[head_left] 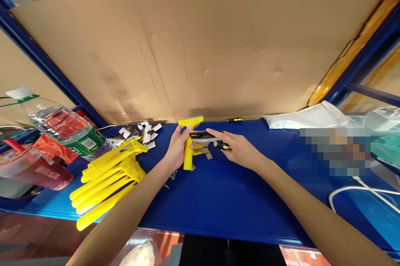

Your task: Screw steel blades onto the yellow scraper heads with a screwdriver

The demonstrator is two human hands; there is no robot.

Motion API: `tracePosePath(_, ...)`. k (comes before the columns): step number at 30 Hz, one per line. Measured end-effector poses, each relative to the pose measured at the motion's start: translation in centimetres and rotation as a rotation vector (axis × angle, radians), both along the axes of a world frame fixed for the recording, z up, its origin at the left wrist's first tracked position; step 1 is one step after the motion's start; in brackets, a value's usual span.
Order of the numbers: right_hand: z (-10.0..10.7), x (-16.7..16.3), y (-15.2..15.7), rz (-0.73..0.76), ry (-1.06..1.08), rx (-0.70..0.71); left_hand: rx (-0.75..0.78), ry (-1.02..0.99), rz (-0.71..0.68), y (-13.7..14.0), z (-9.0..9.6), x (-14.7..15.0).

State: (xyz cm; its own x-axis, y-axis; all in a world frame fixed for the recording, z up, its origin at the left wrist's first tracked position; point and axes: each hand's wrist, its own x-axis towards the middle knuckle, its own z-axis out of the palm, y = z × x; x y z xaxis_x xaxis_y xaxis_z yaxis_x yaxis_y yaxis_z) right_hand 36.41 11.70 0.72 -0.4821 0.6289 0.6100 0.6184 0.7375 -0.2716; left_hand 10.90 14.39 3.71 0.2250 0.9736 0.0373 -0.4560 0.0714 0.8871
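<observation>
My left hand [178, 147] is closed round a yellow scraper [188, 160], held upright with its wide head and metal blade at the top. A flat black strip with white print [201, 135] lies across the scraper's handle, between my hands. My right hand [239, 149] touches the strip's right end with its fingertips. Tucked under those fingers is a black-handled tool [222, 145], seemingly a screwdriver; its shaft cannot be made out. Beneath the hands, more yellow and grey pieces [203, 149] lie on the blue table [225, 199]. Small screws [170, 178] are scattered beside my left wrist.
Several yellow scraper handles [109, 187] are piled at left, near black and white card pieces [145, 133]. A water bottle [62, 120] and a red cup [40, 170] stand farther left. A screwdriver [236, 120] lies along the cardboard wall [225, 49]. At right are a white bag [303, 118] and cable [336, 195].
</observation>
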Motion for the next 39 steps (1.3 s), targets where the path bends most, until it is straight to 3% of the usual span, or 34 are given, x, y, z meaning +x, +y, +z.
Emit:
tracePosePath(4, 0.3, -0.3, 0.0, 0.073, 0.146, -0.077, 0.019, 0.016, -0.012, 0.1, -0.4, 0.1)
tracePosePath(14, 1.0, -0.9, -0.2, 0.007, 0.237, -0.222, -0.016, 0.039, -0.053, 0.1, -0.6, 0.5)
tracePosePath(25, 0.2, -0.3, 0.3, -0.037, 0.057, -0.022, -0.047, 0.046, -0.236, -1.0, 0.2, 1.1)
tracePosePath(39, 0.7, -0.4, 0.1, 0.014, 0.108, 0.045, -0.039, 0.095, -0.121, -1.5, -1.2, 1.7)
